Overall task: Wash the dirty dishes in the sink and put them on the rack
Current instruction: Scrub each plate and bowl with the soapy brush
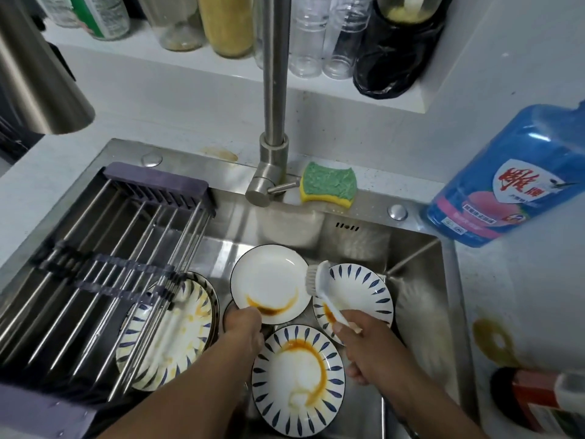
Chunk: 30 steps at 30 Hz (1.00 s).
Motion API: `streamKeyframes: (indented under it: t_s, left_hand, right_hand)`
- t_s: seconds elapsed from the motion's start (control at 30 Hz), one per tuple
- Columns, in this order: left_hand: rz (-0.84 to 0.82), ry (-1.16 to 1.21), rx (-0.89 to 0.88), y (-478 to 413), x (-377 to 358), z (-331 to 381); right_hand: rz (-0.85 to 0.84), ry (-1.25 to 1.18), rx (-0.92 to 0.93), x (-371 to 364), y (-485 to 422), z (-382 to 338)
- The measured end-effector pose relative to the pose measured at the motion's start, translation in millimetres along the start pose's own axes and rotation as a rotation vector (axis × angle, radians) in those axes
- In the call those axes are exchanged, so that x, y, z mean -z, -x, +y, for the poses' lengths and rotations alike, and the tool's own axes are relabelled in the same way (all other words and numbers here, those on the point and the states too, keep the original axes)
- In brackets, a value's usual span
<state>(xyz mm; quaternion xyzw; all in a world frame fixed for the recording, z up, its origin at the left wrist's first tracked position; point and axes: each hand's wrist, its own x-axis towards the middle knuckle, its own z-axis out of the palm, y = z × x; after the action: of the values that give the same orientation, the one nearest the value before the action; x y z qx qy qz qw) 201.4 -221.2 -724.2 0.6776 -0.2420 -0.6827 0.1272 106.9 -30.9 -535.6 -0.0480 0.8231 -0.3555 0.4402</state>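
Brushed steel sink (411, 258), glossy ceramic plate (269, 280), rough sponge (329, 183)

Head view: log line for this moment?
left hand grips white plate | right hand holds brush by its rim | stained patterned plates in sink

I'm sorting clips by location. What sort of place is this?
Most likely a home kitchen: a stainless steel sink with a tall faucet, sauce-stained plates in its basin, and a blue dish soap bottle beside it.
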Motion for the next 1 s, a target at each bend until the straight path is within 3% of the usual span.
streamKeyframes:
  t_s: [0.17,0.33,0.43,0.6,0.8,1.0]
  left_hand:
    - [-0.086,0.081,0.022,104,2,38]
    - [-0.392,0.008,0.068,170,21,62]
    - [-0.569,-0.019,0.120,201,42,78]
    - [-0.815,-0.118,0.061,251,74,106]
    - [-0.948,-0.139,0.008,293,86,130]
    - [-1.065,-0.046,-0.010,300,97,152]
  right_hand:
    - [0.064,0.614,0.229,4,16,-27]
    - [0.025,1.011,0.337,15,50,-59]
    - [-0.004,1.095,0.369,17,85,-73]
    - [0.165,1.234,0.395,32,133,-109]
    - [0.227,1.118,0.383,29,192,-163]
    - [0.192,1.141,0.448,22,244,-157]
